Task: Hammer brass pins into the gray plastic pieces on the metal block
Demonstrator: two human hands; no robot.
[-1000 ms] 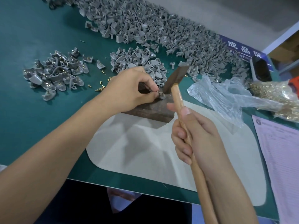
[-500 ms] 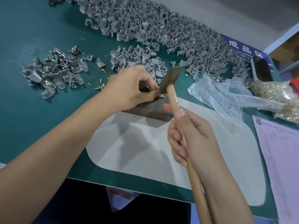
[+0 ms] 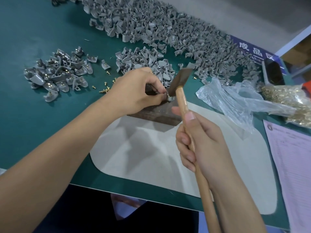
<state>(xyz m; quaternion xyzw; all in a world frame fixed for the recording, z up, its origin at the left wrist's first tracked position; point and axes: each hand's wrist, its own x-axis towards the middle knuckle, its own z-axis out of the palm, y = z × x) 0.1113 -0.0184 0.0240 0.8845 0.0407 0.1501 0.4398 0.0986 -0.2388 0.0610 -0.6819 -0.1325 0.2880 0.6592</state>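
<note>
1. Gray plastic piece (image 3: 170,98) sits on the top of the metal block (image 3: 158,113), at the block's far edge; whether a brass pin stands in it cannot be made out.
2. The left hand (image 3: 134,91) rests over the block's far left part, thumb and forefinger pinching the piece.
3. The right hand (image 3: 200,142), on the near right of the block, is curled round the wooden handle of the hammer (image 3: 180,82), thumb laid along it.
4. The hammer head hangs just above the piece, tilted, its lower end close to the pinching fingertips.
5. Beyond the block lies a small heap of gray pieces (image 3: 144,59).
6. Left of the block, loose brass pins (image 3: 104,89) lie scattered on the green table (image 3: 33,123).
7. The block rests on a pale mat (image 3: 151,157).
</note>
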